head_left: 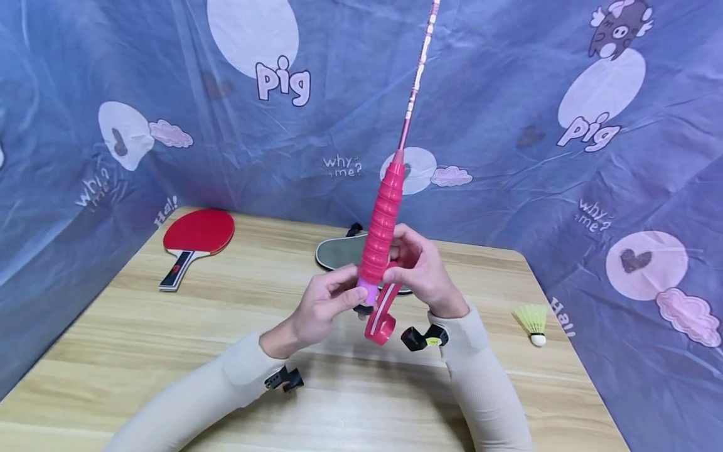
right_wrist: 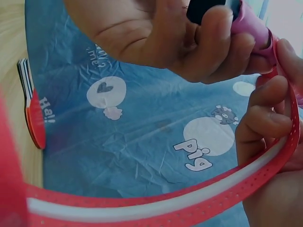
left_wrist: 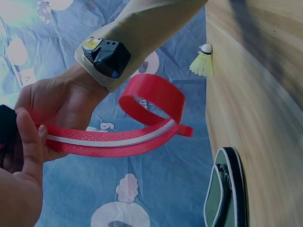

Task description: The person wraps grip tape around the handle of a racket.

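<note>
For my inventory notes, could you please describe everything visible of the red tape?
The red tape looks glossy and flexible, with perforations and a white stripe on one face. It spirals in ridges around the racket handle, leaving its purple bottom uncovered; its loose length, pinched by the right hand, hangs curled above the table.

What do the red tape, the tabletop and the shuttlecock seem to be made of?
Red tape: probably soft synthetic, smooth with slight sheen; it curls freely and shows tiny perforation-like dots.
Tabletop: wood or wood-look laminate, satin; pale grain lines and a soft reflection.
Shuttlecock: perhaps a plastic skirt, judging by its uniform yellow; the white base's material is unclear.
</note>
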Tool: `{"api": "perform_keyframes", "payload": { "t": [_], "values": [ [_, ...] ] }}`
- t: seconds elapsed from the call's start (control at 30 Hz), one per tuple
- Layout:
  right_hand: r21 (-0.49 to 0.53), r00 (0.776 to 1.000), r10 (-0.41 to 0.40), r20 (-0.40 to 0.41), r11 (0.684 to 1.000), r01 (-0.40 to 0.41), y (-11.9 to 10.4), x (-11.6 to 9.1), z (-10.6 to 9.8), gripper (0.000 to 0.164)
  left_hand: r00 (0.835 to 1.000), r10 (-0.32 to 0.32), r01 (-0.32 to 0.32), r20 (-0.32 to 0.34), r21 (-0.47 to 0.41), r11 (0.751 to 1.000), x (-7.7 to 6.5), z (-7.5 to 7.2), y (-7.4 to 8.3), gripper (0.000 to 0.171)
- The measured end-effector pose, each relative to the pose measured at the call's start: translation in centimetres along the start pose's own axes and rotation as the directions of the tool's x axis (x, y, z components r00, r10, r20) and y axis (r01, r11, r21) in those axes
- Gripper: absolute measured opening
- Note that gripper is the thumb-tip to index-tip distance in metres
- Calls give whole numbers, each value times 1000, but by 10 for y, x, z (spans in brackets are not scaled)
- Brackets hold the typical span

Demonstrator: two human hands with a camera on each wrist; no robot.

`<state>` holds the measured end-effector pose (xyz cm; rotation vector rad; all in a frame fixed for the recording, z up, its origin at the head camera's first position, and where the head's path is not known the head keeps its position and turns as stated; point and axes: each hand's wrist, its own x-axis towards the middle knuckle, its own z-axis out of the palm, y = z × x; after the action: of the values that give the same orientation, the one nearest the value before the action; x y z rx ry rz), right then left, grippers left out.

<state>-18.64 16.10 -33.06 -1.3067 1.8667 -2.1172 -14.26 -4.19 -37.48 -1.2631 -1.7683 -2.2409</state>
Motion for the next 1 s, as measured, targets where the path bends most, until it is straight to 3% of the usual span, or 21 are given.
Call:
{"api": "perform_keyframes", "payload": {
  "t": [0.17,0.27,0.4,0.5,0.63,0.8,0.9,1.0],
  "values": [
    [12,999,-5,40,1000,5,-1,0,-1,46,999,-11,11,51,-10,1000,1,0,0,32],
    [5,999,-25,38,1000,25,-2,0,-1,44,999,-41,41,34,6,999,3,0,-1,34],
    [-31,999,-34,8,999,34,-3,1,-1,44,994,-94,97,-63,47,994,4,2,-1,35],
    [-57,999,-36,-15,998,35,-4,1,-2,46,982,-98,112,-162,74,991,5,4,-2,32],
    [-83,999,-39,-29,996,36,-4,1,-2,45,970,-28,71,-242,169,983,3,6,-2,24],
    [-137,999,-35,-42,990,29,-5,2,1,48,966,104,-20,-238,330,944,3,8,-3,29],
    [-136,999,-21,-49,991,15,-4,3,3,48,960,126,-27,-248,369,929,4,9,-3,32],
    [-111,998,-6,-59,994,-1,-2,4,4,47,957,117,-12,-264,368,930,3,9,-3,29]
  ]
}}
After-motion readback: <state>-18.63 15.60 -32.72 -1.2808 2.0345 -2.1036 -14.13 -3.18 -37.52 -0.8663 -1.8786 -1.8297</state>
